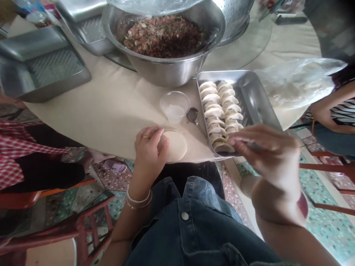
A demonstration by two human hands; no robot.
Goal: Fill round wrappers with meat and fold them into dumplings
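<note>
A round, pale dumpling wrapper (177,145) lies near the front edge of the table, with what look like more wrapper edges behind it. My left hand (151,149) is at its left side, fingers curled and thumb closed in on the wrapper's edge. On the right, a metal tray (256,92) holds two columns of folded dumplings. My right hand (263,147) reaches over the tray's near side, its fingertips pinched at the right end of the nearest dumpling (222,146). The palm side of this hand is hidden.
A large steel bowl (169,68) of meat filling (163,35) stands behind. Between it and me are a clear plastic cup (175,105) and a spoon (193,116). Metal trays (44,85) stand left, a plastic bag (302,81) right. Other people sit at both sides.
</note>
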